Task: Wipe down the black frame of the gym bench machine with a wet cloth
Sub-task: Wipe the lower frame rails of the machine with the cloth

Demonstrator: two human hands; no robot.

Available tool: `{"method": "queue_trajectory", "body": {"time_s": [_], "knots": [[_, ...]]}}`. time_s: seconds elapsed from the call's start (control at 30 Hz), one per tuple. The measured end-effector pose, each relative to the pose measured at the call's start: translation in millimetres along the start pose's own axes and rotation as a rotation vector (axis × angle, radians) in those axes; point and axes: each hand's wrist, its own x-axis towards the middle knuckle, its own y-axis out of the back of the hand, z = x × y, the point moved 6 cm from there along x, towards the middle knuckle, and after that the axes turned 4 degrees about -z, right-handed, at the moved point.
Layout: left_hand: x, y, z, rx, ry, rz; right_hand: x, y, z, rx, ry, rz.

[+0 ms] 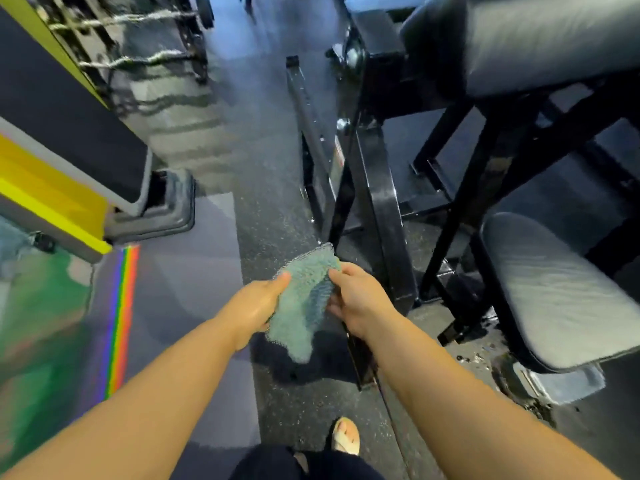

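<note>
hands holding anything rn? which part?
Both grip the teal cloth: left hand holds its left edge, right hand pinches its right edge. It hangs between them, off the black frame.

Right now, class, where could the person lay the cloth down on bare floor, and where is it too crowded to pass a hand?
Free: the speckled dark rubber floor strip between the yellow-and-grey machine base and the black steel bench frame. Crowded: among the frame's legs under the grey padded seat. Both hands hold the teal knitted cloth.
</note>
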Motion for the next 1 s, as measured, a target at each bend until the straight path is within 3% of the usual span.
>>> {"method": "queue_trajectory", "body": {"time_s": [0.27,0.4,0.5,0.6,0.73,0.83,0.93,1.0], "knots": [[48,97,35,-0.329,-0.115,0.257,72,-49,-53,-0.067,0.076,0.111],[89,166,76,-0.353,-0.211,0.243,127,-78,-86,-0.023,0.098,0.137],[118,224,126,-0.112,-0.386,0.29,163,-104,-108,-0.026,0.102,0.136],[147,273,166,0.129,-0.494,0.332,185,-132,-141,-0.319,0.199,0.177],[196,316,205,0.148,-0.547,0.306,207,-167,-189,-0.572,0.289,0.038],[228,323,224,-0.013,-0.535,0.194,230,-174,-210,-0.721,0.207,-0.061],[264,324,254,0.194,-0.587,0.219,267,-158,-237,-0.86,0.258,0.045],[289,320,268,0.342,-0.595,0.266,288,-142,-251,-0.75,0.292,0.099]]}}
